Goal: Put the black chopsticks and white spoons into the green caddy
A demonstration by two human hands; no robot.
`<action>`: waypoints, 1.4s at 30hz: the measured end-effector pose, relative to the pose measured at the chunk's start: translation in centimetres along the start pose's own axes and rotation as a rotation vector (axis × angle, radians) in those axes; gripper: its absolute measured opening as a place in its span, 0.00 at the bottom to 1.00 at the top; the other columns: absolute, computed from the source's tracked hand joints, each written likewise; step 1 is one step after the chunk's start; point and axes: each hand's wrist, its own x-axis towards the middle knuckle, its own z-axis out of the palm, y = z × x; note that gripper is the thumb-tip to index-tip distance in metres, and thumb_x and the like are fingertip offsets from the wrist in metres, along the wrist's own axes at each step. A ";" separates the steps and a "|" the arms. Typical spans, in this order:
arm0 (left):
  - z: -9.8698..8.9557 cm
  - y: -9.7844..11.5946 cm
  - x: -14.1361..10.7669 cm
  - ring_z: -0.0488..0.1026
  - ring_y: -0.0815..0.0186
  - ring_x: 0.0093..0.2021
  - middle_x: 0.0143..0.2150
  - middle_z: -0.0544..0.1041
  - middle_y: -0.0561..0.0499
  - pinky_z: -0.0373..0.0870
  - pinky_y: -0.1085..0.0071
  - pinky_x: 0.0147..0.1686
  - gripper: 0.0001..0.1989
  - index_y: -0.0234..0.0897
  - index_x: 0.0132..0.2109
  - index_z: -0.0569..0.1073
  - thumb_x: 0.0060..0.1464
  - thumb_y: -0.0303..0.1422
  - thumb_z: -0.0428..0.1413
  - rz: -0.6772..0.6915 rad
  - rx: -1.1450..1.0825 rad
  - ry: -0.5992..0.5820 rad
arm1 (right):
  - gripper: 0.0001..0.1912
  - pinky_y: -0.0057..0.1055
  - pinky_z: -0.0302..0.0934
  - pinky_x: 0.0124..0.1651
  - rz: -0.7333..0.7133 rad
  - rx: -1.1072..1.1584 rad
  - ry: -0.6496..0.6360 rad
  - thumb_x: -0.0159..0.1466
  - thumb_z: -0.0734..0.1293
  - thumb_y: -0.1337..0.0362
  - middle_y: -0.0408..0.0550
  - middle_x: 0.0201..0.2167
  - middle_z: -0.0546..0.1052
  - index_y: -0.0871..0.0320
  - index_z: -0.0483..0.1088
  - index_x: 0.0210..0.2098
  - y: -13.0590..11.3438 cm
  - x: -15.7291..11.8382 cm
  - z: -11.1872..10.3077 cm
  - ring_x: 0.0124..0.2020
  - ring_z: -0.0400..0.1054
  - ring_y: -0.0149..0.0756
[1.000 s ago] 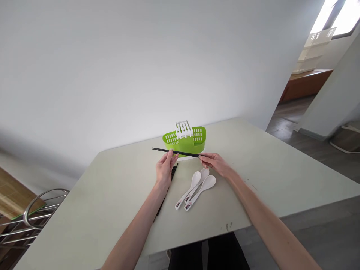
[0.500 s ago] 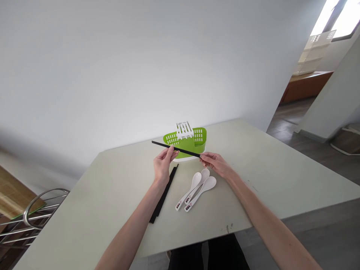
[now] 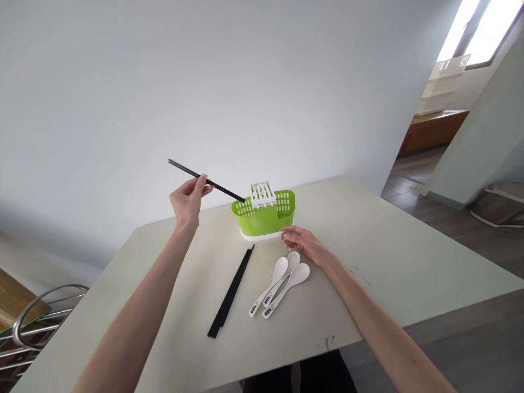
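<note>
Pinched in my left hand [image 3: 189, 199] is a pair of black chopsticks [image 3: 225, 190], tilted, with the lower ends at the left rim of a green utensil basket [image 3: 262, 221]. The basket has slotted sides, a white base and a white slotted rack [image 3: 262, 195] on top. My right hand [image 3: 301, 243] is by the basket's front right base, fingers slightly bent and apart, holding nothing; whether it touches the base I cannot tell. Three white spoons [image 3: 282, 284] lie just in front of it. Left of them rests a bundle of black chopsticks [image 3: 231, 295].
The pale table [image 3: 360, 234] stands against a white wall [image 3: 245, 98]. At the lower left is a metal-framed chair or rack [image 3: 45, 316]. A doorway on the right shows a wooden ledge [image 3: 436, 131] and a window [image 3: 487, 33].
My left hand has moved left and up with the chopsticks, bringing their lower ends to the basket's left rim. My right hand has let go of them and lowered toward the basket's base.
</note>
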 end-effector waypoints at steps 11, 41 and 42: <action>4.9 -5.7 0.7 0.83 0.57 0.30 0.31 0.84 0.46 0.79 0.63 0.40 0.16 0.37 0.36 0.85 0.48 0.44 0.71 -0.165 0.362 -0.353 | 0.20 0.33 0.63 0.42 0.016 0.013 0.015 0.59 0.78 0.52 0.47 0.42 0.79 0.53 0.79 0.47 0.5 0.6 -0.4 0.37 0.71 0.33; 3.5 -6.0 -1.3 0.69 0.66 0.32 0.40 0.77 0.48 0.67 0.70 0.35 0.19 0.40 0.51 0.77 0.66 0.48 0.54 0.121 0.452 -0.110 | 0.18 0.34 0.64 0.43 0.022 0.029 0.037 0.58 0.79 0.52 0.47 0.40 0.79 0.53 0.80 0.44 0.9 1.3 -0.5 0.36 0.70 0.34; 2.5 -5.8 -2.5 0.69 0.66 0.32 0.38 0.76 0.49 0.66 0.70 0.34 0.19 0.40 0.50 0.75 0.67 0.49 0.53 0.112 0.428 -0.087 | 0.18 0.34 0.64 0.43 0.022 0.030 0.038 0.58 0.79 0.52 0.47 0.40 0.79 0.53 0.80 0.43 0.8 1.3 -0.5 0.36 0.70 0.34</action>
